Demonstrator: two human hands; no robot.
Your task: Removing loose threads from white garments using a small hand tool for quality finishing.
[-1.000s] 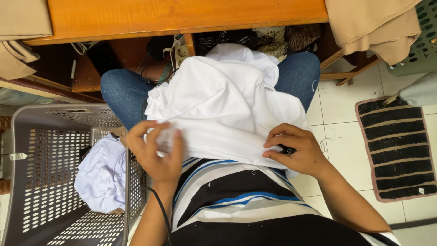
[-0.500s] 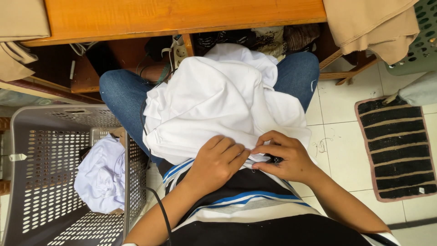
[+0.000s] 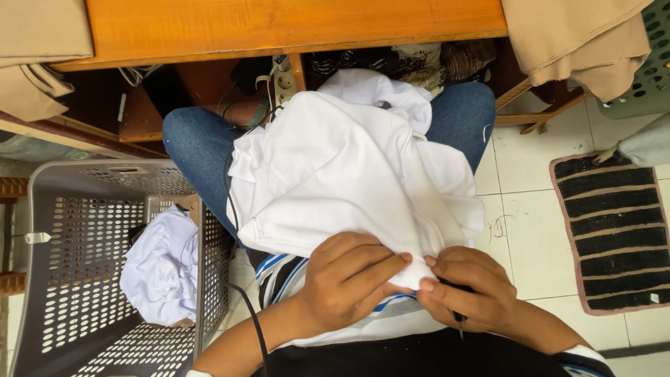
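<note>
Your left hand (image 3: 349,279) and right hand (image 3: 464,290) each have a grip pinched on the white garment's (image 3: 342,167) near edge over your lap; a grey basket (image 3: 84,209) stands left, open tiled floor (image 3: 516,230) right.

The person's lap (image 3: 202,143) in blue jeans carries a bunched white garment (image 3: 342,174) — on the tiled floor (image 3: 530,230) lie a striped black mat (image 3: 614,234) and a grey basket (image 3: 77,265).
</note>
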